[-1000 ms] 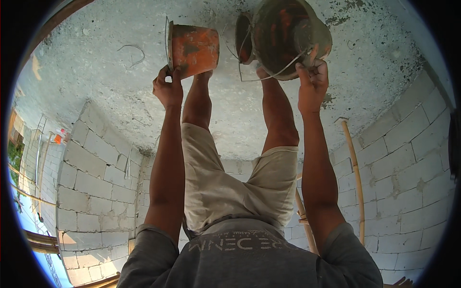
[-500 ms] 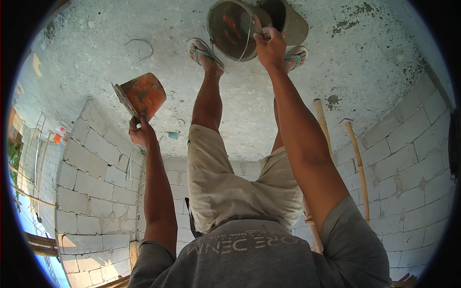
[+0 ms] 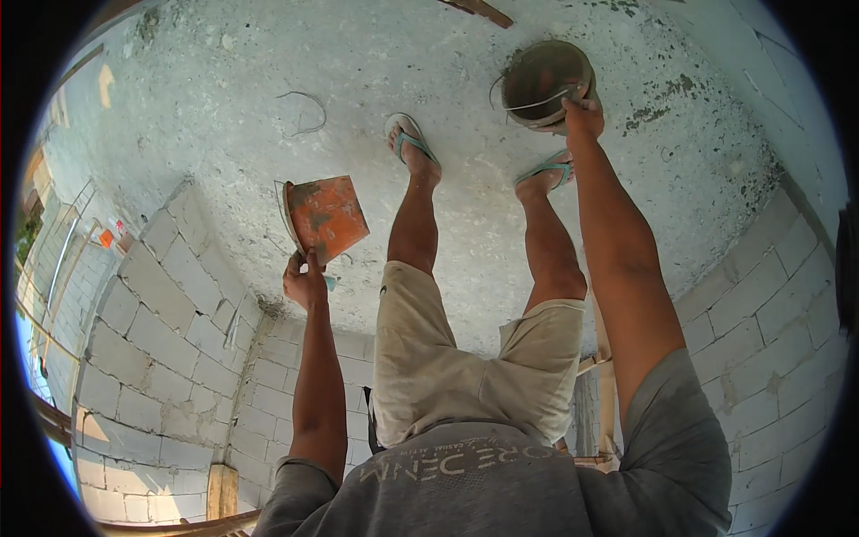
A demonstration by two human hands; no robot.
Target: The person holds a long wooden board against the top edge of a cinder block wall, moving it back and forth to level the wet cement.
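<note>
Orange bucket (image 3: 327,217) first: the left hand (image 3: 305,283) pinches its rim between thumb and fingers. Right hand (image 3: 584,118) has hold of the near rim of the dark bucket (image 3: 540,73), though I can't tell how far those fingers wrap. I'd keep both grips firm and the wire handle (image 3: 537,105) off the knuckles. Orange one's tipped sideways left of the legs (image 3: 413,215), inside hidden. Dark one's mouth shows: shadowy, no load I can make out. Concrete floor (image 3: 474,233) lies below.
</note>
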